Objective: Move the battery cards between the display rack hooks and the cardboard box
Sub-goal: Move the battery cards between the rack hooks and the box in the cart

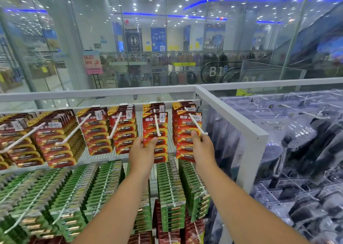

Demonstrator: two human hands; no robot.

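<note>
Battery cards (155, 132), glossy red flat rectangles, hung on thin white rack hooks (157, 126); left hand (142, 150) pinched one card's lower edge, right hand (202, 147) gripped the neighbouring stack (187, 132).

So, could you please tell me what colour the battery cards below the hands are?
Green battery cards, with gold cells, seen in the head view.
</note>
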